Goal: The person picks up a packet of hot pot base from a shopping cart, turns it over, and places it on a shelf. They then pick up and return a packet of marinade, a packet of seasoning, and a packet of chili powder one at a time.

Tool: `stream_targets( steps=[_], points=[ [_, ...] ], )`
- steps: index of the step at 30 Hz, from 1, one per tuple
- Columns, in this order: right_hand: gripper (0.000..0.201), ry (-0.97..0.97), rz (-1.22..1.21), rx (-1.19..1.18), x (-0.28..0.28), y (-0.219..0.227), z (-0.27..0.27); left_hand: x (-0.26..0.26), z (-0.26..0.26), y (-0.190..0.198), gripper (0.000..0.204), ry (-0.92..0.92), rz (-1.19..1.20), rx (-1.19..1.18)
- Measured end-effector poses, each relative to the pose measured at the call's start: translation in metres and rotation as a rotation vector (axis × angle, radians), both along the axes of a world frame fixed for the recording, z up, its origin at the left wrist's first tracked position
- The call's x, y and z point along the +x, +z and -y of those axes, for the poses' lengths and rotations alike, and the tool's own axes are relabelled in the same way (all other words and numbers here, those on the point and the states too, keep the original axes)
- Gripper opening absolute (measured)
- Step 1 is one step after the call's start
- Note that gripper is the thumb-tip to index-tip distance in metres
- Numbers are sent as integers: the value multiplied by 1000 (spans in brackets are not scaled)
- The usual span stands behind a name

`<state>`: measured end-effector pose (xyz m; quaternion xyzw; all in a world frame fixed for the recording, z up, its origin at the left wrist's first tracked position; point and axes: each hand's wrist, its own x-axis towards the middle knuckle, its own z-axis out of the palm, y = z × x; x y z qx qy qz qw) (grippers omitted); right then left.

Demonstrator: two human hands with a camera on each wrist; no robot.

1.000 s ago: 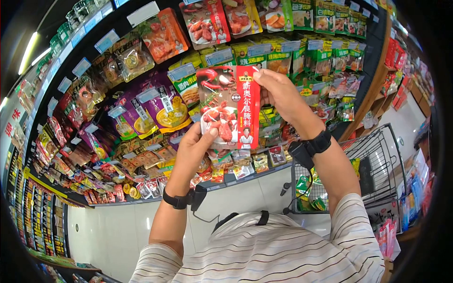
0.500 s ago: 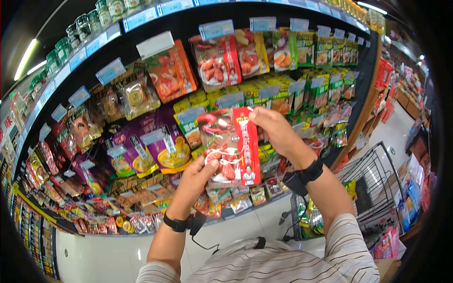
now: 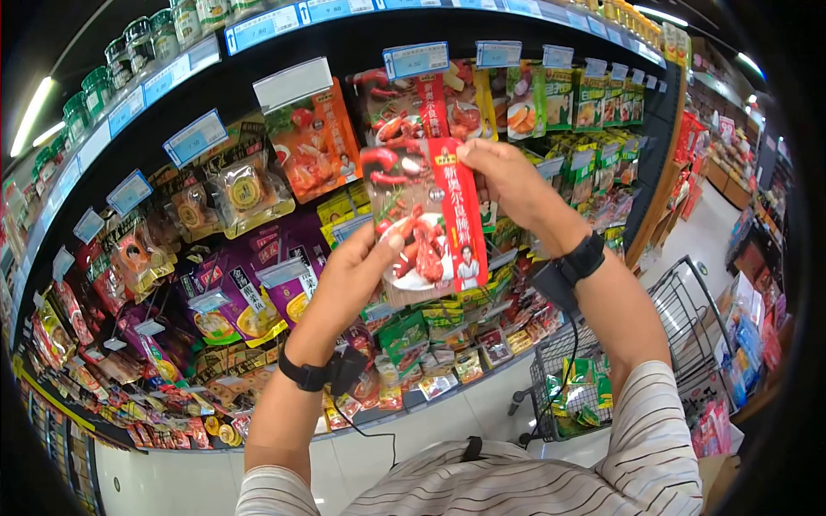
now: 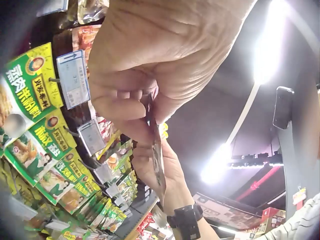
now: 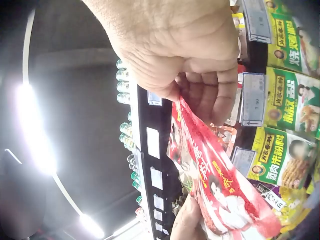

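A red and brown seasoning packet (image 3: 426, 219) is held upright between both hands, its printed front toward the head camera. The left hand (image 3: 357, 267) pinches its lower left edge, thumb on the front. At the upper right corner the right hand (image 3: 512, 185) grips it between thumb and fingers. In the left wrist view the packet (image 4: 158, 165) shows edge-on under the left hand (image 4: 165, 55). In the right wrist view the right hand (image 5: 180, 55) pinches one corner of the packet (image 5: 215, 185), with left fingertips at its far side.
Behind the packet, a shelf rack holds hanging packets, including an orange one (image 3: 311, 142) and purple ones (image 3: 249, 301), under price tags (image 3: 416, 61). Green-lidded jars (image 3: 96, 90) line the top. A wire cart (image 3: 688, 318) with green packets (image 3: 585, 387) stands at the right.
The head view has shifted. Both hands and the packet first moved lower in it, then back up, and the packet now overlaps the similar red packets on the rack. Both grips stay the same.
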<state>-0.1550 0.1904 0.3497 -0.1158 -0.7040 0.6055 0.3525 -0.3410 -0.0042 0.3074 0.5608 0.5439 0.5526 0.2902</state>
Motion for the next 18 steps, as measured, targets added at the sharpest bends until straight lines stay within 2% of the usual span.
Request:
stream_targets(
  steps=[2,6,11,14,18],
  points=[
    [22,-31,3,28,-9,10,-3,-9,-7,8,34,-9,-16,6],
    [21,-65,6,48,-25,23,-14,-4,-20,19,33,3,248,129],
    [48,-80,-216,65,-37,48,-37,-23,-12,26,34,-27,145,87],
    [45,-52,-367,70,-37,62,-37,-30,-11,24,32,3,114,85],
    [42,-12,-420,51,-35,72,-39,-43,-14,17,25,-4,80,110]
  ],
)
